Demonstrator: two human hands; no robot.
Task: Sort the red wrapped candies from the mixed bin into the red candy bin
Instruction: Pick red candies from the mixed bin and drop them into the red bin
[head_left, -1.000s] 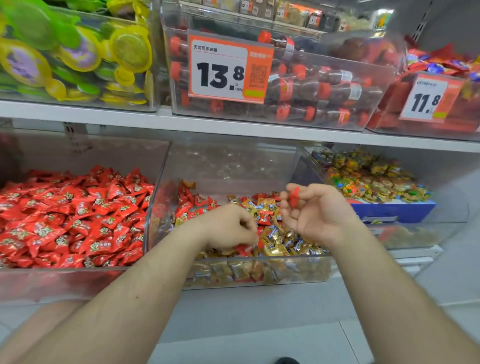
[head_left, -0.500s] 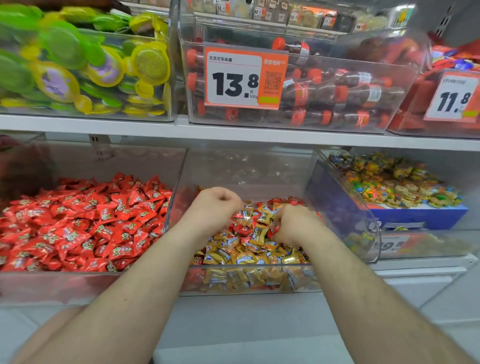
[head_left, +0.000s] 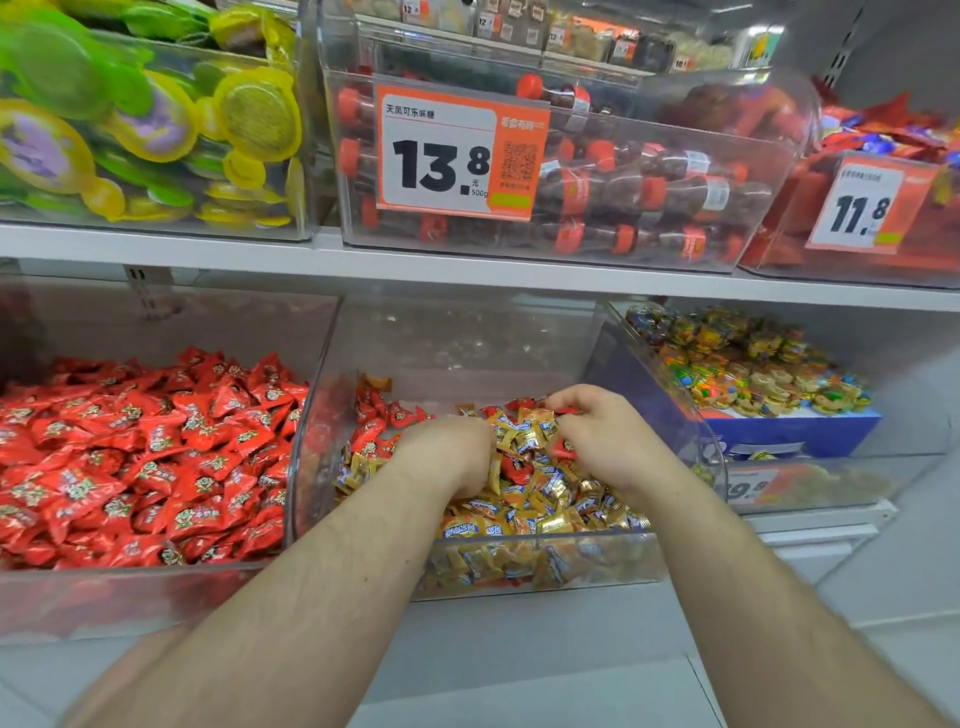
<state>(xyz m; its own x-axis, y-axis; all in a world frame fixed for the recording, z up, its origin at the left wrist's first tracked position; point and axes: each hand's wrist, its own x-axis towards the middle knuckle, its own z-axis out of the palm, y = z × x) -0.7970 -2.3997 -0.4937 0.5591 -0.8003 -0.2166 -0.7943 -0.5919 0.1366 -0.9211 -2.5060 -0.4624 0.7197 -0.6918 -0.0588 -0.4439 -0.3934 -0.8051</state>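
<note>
In the mixed bin (head_left: 675, 415), both hands down among the wrappers. Left hand (head_left: 452, 457) knuckles-up, fingers curled under into the gold and red pile; contents of the grasp hidden, so cannot tell. Right hand (head_left: 597, 441) just beside it, fingers bent down onto the candies, fingertips near a red wrapped candy (head_left: 563, 449); whether pinched or only touched, cannot tell. Between and around the hands, gold candies (head_left: 524, 514) with red ones scattered, more red toward the left wall. Left of the left hand, past that clear wall, the red candy bin (head_left: 156, 587), heaped full. Right of the right hand, a bin of multicoloured sweets (head_left: 748, 364). Above both hands, a white shelf (head_left: 467, 270) with an orange 13.8 price tag (head_left: 457, 156).
</note>
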